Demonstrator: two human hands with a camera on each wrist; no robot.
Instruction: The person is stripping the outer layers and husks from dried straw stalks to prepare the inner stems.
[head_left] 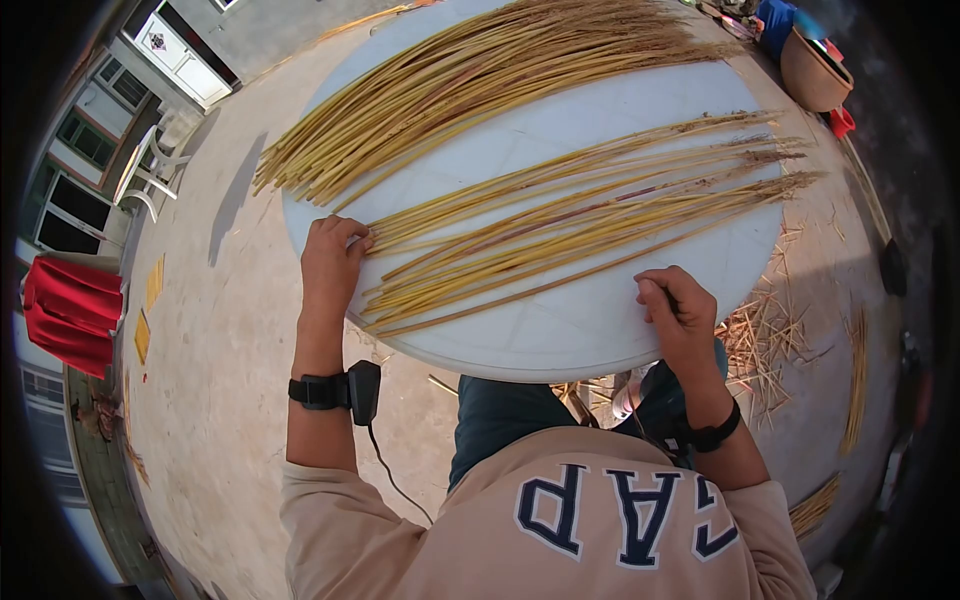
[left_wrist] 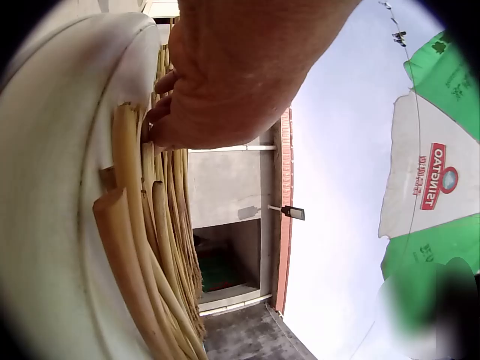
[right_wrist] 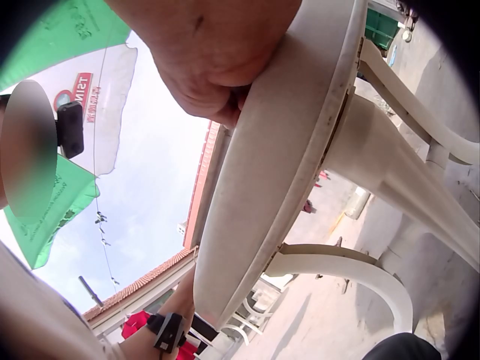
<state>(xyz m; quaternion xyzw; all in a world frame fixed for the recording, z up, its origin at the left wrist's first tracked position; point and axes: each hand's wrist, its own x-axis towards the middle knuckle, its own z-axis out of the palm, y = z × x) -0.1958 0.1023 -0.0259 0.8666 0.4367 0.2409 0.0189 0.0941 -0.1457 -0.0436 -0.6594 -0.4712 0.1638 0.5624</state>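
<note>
Long dry stalks (head_left: pixel 560 225) with brushy seed heads lie in a loose, spread layer on a round white table (head_left: pixel 480 345), cut ends to the left. My left hand (head_left: pixel 333 258) is at those cut ends, thumb and fingers pinching the end of a stalk. Up close in the left wrist view, its fingertips are among thick cut stalk ends (left_wrist: pixel 120 225), and the hand hides part of them. My right hand (head_left: pixel 682 318) rests by the table's near right edge, fingers loosely curled, with nothing visible in it. In the right wrist view its fingertips are right at the tabletop (right_wrist: pixel 277 150).
A thick pile of similar stalks (head_left: pixel 470 90) covers the table's far side. Stalk scraps (head_left: pixel 765 345) litter the ground at right. A large clay pot (head_left: pixel 815 72) stands far right, a white chair (head_left: pixel 150 175) far left. A cable (head_left: pixel 395 480) hangs from the left wrist camera.
</note>
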